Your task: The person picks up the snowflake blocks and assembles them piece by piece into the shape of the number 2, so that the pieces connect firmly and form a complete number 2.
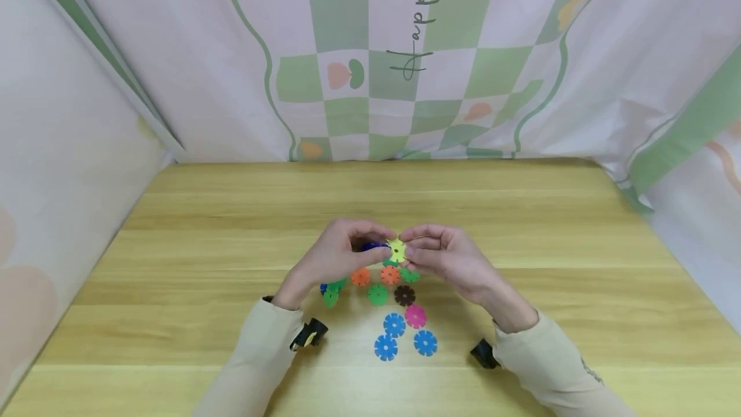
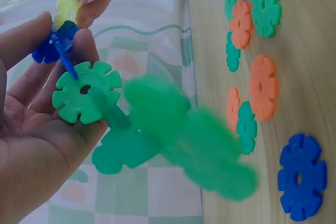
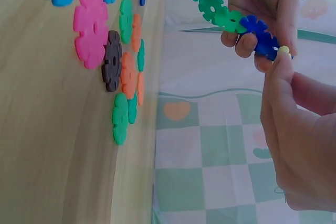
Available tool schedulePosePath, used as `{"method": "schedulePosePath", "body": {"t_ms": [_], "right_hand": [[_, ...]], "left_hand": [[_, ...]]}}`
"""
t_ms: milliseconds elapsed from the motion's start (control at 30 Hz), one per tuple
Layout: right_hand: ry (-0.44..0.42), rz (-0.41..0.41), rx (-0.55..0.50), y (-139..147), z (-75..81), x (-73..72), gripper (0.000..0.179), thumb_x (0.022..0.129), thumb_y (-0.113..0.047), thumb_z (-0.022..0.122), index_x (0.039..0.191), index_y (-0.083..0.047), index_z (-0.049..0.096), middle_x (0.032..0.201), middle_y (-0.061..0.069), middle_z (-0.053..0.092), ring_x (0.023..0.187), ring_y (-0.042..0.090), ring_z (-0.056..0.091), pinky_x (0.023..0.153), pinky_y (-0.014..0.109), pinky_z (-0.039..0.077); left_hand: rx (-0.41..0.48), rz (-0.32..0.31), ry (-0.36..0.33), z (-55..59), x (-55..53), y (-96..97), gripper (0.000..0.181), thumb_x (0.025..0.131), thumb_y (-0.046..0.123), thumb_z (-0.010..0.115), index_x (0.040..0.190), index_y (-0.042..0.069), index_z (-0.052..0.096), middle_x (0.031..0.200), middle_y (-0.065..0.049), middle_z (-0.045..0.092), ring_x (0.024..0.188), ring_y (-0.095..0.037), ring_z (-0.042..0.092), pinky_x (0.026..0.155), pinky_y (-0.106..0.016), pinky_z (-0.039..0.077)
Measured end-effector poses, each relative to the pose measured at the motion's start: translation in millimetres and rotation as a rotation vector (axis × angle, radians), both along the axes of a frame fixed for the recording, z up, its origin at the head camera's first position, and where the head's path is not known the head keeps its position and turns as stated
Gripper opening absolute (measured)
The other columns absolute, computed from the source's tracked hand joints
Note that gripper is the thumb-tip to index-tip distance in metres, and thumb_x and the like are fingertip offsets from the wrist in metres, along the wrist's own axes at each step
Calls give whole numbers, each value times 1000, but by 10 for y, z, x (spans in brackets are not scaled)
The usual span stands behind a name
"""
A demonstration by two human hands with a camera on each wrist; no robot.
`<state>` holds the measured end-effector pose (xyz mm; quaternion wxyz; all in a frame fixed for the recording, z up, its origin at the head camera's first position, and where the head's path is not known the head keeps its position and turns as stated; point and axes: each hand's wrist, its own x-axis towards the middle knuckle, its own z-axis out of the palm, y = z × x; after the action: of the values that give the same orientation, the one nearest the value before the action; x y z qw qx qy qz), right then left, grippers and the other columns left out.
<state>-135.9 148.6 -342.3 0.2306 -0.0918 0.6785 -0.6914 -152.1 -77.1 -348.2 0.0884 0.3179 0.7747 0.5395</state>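
My left hand (image 1: 332, 246) holds a chain of toothed plastic snowflake discs, with blue discs (image 3: 254, 27) at one end and several green discs (image 3: 210, 6) trailing from them. Between thumb and fingertips, my right hand (image 1: 454, 259) pinches a yellow snowflake disc (image 1: 397, 251). The yellow disc meets the end of the blue ones in the left wrist view; whether its slot is fitted into theirs cannot be told. Both hands are raised above the table, close together. In the right wrist view, fingers cover most of the yellow disc.
Loose discs lie on the wooden table (image 1: 231, 211) below the hands: orange (image 1: 361, 277), green (image 1: 378, 295), brown (image 1: 404, 295), pink (image 1: 415, 316) and several light blue (image 1: 425, 343). A dark blue disc (image 2: 302, 178) lies at the left. A patterned curtain (image 1: 341, 18) hangs behind the table.
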Motion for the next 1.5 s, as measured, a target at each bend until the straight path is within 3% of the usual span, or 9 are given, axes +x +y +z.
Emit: {"method": "schedulePosePath", "body": {"t_ms": [133,233,333,467,700,900,1200,1500], "right_hand": [[106,13,124,24,-15,-15,31,95,-4,57,122,11,52,108,17,63,92,28,66,86,37,54],[290,103,380,77,-42,-33,26,91,-6,63,114,5,60,104,17,62,89,29,64,80,36,56],[400,252,621,102,-69,-34,22,84,-7,71,104,-2,65,90,8,63,79,20,60,69,31,54],[352,409,777,68,-94,-4,29,76,-10,80,100,-10,62,81,1,59,71,15,54,63,30,48],[271,339,883,-36,-172,77,40,68,-12,86,94,-10,55,75,3,55,68,17,50,61,31,44],[276,292,987,-113,-218,128,30,71,-9,84,82,-10,55,72,1,54,68,18,49,60,30,44],[298,298,1040,-142,-212,149,25,73,-2,80,74,-11,56,70,0,54,66,18,50,60,30,45],[321,280,1057,-151,-222,143,26,72,8,72,71,-11,53,68,3,52,64,19,47,57,29,40]], "left_hand": [[-24,27,-15,15,1,-23,25,91,14,66,114,5,68,98,-4,70,75,-21,63,64,-27,53],[-40,52,-34,33,-6,-59,24,92,16,66,114,6,69,100,-4,70,77,-20,63,66,-28,54],[-44,60,-40,39,-16,-90,24,92,15,66,114,7,69,101,-3,70,79,-20,63,68,-29,54],[-44,77,-52,35,-28,-113,24,92,17,65,114,7,70,102,-3,70,80,-17,64,69,-30,54],[-37,102,-78,13,-38,-103,24,92,17,66,114,6,70,102,-4,70,82,-23,65,70,-31,55],[-37,101,-82,14,-36,-102,24,92,16,65,114,6,70,103,-4,70,83,-29,64,70,-31,55],[-37,103,-78,8,-37,-121,25,92,12,64,115,3,69,106,-6,70,85,-16,64,73,-29,54],[-59,137,-15,-13,-63,-119,28,87,9,70,115,4,67,101,-6,71,83,-12,65,69,-28,54]]}}
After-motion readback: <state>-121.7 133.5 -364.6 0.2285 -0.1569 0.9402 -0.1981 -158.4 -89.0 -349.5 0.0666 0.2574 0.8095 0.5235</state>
